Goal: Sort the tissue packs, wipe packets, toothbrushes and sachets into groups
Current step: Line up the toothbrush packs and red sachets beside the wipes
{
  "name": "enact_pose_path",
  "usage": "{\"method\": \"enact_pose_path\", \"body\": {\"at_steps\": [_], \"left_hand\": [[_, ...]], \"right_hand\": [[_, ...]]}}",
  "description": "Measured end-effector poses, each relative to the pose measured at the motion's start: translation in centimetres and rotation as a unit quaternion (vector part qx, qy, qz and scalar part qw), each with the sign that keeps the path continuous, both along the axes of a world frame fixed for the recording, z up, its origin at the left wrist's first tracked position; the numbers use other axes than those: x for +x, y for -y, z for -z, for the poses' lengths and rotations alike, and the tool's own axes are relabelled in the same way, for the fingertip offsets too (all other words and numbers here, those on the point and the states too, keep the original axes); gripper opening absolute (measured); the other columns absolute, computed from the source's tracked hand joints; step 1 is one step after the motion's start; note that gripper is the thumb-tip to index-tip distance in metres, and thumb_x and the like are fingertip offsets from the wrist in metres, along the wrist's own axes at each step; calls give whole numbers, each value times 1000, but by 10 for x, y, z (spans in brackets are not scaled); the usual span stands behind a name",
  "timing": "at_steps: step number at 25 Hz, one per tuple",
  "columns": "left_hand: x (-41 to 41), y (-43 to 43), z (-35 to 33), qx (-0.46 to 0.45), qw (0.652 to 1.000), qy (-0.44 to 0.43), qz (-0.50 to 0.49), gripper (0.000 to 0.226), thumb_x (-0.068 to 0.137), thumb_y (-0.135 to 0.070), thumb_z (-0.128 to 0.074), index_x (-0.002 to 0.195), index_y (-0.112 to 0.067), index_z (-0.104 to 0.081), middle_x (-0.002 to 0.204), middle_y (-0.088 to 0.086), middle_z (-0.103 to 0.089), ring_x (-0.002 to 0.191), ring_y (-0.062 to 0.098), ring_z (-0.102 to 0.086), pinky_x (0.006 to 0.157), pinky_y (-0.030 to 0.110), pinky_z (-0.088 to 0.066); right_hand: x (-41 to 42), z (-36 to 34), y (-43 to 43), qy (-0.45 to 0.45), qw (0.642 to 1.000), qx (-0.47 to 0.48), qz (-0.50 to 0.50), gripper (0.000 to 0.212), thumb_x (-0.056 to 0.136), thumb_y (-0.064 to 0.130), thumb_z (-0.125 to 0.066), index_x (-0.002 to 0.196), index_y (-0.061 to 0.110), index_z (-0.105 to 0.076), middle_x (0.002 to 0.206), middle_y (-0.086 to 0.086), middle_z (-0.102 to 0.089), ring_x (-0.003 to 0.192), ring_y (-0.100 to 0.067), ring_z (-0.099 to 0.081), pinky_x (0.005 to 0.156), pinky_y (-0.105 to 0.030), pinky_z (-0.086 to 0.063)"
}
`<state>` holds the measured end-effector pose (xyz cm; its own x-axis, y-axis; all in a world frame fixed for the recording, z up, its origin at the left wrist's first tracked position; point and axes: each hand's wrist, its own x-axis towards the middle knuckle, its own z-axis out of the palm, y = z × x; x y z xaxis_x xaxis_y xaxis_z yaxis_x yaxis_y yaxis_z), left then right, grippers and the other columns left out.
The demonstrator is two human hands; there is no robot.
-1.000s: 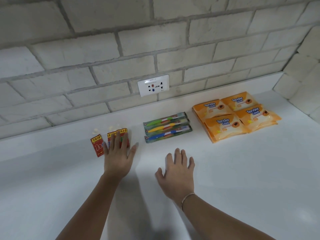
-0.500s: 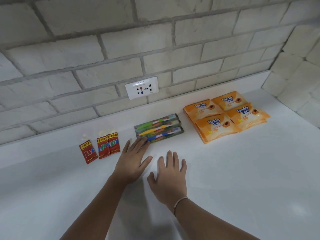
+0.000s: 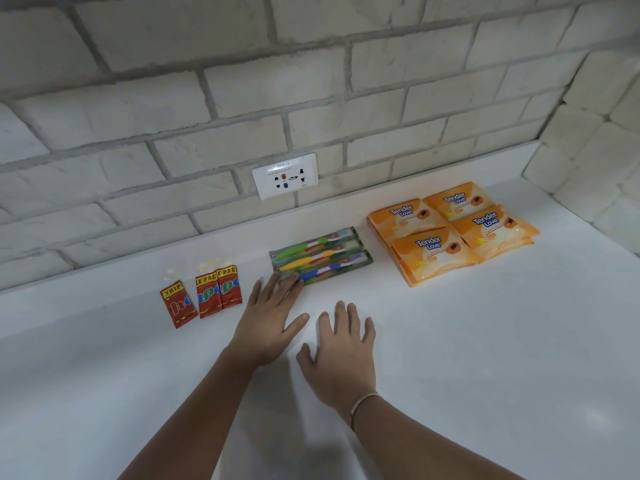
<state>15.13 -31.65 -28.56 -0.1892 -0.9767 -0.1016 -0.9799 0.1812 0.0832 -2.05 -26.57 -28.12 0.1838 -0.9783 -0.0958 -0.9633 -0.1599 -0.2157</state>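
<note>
Three packaged toothbrushes (image 3: 322, 256), with green, yellow and blue handles, lie side by side in clear wrappers at the middle of a white counter (image 3: 485, 341), close to the back wall. The left hand (image 3: 273, 317) reaches toward them with its fingers straight and together, the fingertips (image 3: 292, 280) touching the near left end of the wrappers. To the left of that hand lie three small red sachets (image 3: 201, 294) in a row: two overlap each other, and the third sits just apart from them and slightly tilted. To the right of the toothbrushes, well apart, orange "Tender Love" packs (image 3: 450, 230) form a tidy block, four showing on top with more edges visible beneath. The right hand (image 3: 341, 355) lies palm down on the bare counter, just beside the left hand, fingers relaxed and slightly spread, holding nothing; a thin bracelet (image 3: 362, 401) circles its wrist. Behind everything rises a pale brick wall (image 3: 311, 81) with a white power outlet (image 3: 284, 175) set above the toothbrushes.
</note>
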Motion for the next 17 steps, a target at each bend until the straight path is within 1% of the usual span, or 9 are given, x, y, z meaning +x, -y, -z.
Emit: {"method": "enact_pose_path", "body": {"at_steps": [2, 6, 9, 11, 13, 14, 15, 16, 17], "left_hand": [[0, 0, 1, 6, 1000, -8, -5, 81, 90, -76, 6, 161, -38, 13, 166, -16, 26, 154, 16, 28, 126, 52, 14], [0, 3, 2, 2, 1000, -6, -5, 75, 98, -71, -8, 162, -36, 10, 169, -14, 20, 154, 16, 27, 125, 47, 18], [0, 3, 1, 2, 1000, 3, -2, 73, 99, -70, -9, 161, -38, 10, 169, -13, 20, 154, 16, 26, 125, 47, 18], [0, 0, -1, -41, 999, -6, -20, 70, 101, -68, -13, 162, -38, 4, 172, -9, 11, 156, 16, 21, 126, 47, 16], [5, -8, -1, -136, 982, -61, -118, 65, 104, -58, -26, 162, -30, -17, 171, 2, -16, 159, 25, -6, 127, 52, 4], [12, -13, -1, -192, 958, -90, -195, 62, 103, -50, -35, 157, -21, -30, 164, 11, -31, 154, 32, -22, 126, 56, -7], [23, -18, 2, -236, 927, -106, -272, 60, 100, -45, -41, 150, -11, -39, 155, 18, -41, 147, 39, -33, 124, 60, -15], [36, -22, 4, -259, 896, -111, -343, 62, 96, -43, -45, 145, -5, -43, 149, 24, -45, 143, 43, -37, 121, 63, -20], [48, -26, 7, -254, 874, -113, -397, 65, 94, -44, -45, 142, -1, -43, 146, 27, -47, 140, 46, -38, 119, 65, -22]], "right_hand": [[0, 2, 1, 7, 1000, -5, 2, 80, 89, 65, -21, 144, 20, -58, 159, -18, -45, 150, -42, -36, 117, -69, -29], [-2, 3, 1, 6, 1000, -4, -6, 88, 87, 66, -8, 156, 22, -40, 169, -16, -24, 158, -39, -14, 124, -65, -10], [-2, 2, 0, 15, 1000, -19, 0, 83, 89, 64, -15, 153, 21, -44, 168, -17, -28, 157, -39, -17, 124, -65, -13], [-2, 3, 1, 19, 1000, -17, -2, 79, 90, 62, -19, 152, 20, -45, 167, -17, -29, 157, -39, -17, 123, -65, -13], [-3, 3, 0, 20, 1000, -11, -5, 75, 91, 60, -25, 150, 19, -46, 167, -17, -29, 157, -39, -16, 123, -65, -13], [-4, 3, 0, 23, 1000, -12, -5, 73, 91, 58, -27, 149, 19, -46, 167, -17, -29, 157, -39, -17, 123, -65, -13], [-5, 3, 0, 24, 1000, -13, -5, 72, 91, 58, -27, 149, 19, -46, 167, -17, -29, 157, -39, -17, 123, -64, -13], [-4, 3, 0, 22, 1000, -10, -8, 73, 92, 58, -26, 150, 19, -45, 167, -17, -27, 157, -38, -15, 124, -64, -12], [-4, 2, 0, 19, 1000, -6, -10, 73, 92, 58, -25, 151, 19, -43, 168, -17, -25, 158, -38, -13, 124, -63, -11]]}}
